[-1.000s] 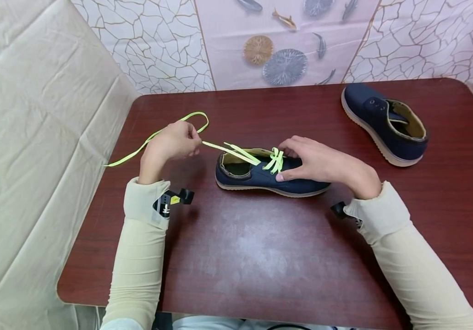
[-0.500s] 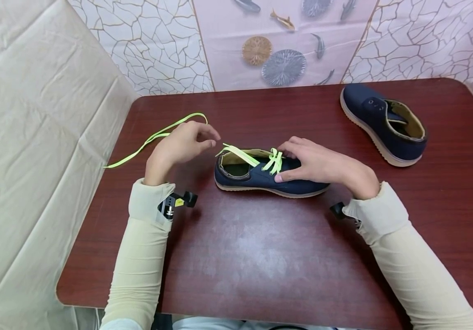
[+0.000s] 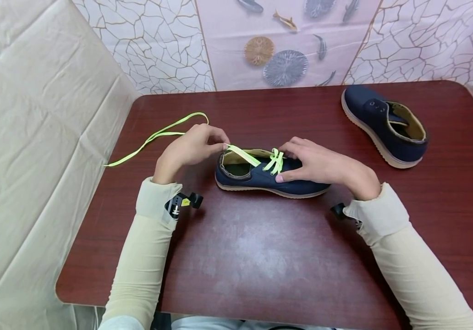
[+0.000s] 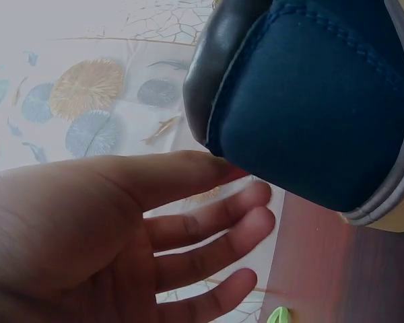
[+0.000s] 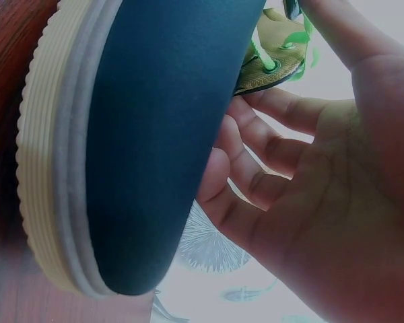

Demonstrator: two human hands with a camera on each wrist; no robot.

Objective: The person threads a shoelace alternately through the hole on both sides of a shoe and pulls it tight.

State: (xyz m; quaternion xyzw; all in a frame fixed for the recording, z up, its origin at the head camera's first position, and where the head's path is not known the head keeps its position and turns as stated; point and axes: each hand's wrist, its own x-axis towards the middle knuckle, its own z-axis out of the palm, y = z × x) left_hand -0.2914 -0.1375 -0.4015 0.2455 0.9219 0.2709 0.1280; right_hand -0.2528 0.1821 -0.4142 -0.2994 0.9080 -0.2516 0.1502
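A navy shoe (image 3: 298, 185) with a pale sole stands upright in the middle of the table, toe to the right. Yellow-green lace (image 3: 277, 161) crosses its eyelets, and a length of shoelace (image 3: 242, 154) runs back over the opening toward the heel. There my left hand (image 3: 191, 149) pinches its end between thumb and forefinger; the heel (image 4: 316, 101) hides that pinch in the left wrist view. My right hand (image 3: 323, 162) grips the shoe's front part, thumb on the near side and fingers on the far side. In the right wrist view its fingers (image 5: 256, 158) curl against the upper.
A second loose yellow-green lace (image 3: 152, 136) lies looped on the table at the left, partly behind the left hand. Another navy shoe (image 3: 385, 126), its eyelets unlaced, stands at the back right. A patterned wall (image 3: 236, 59) rises behind the table (image 3: 253, 266).
My left hand first held a lace end drawn out to the left, then let it go. It has moved right to the heel and pinches the lace there. The right hand stays put.
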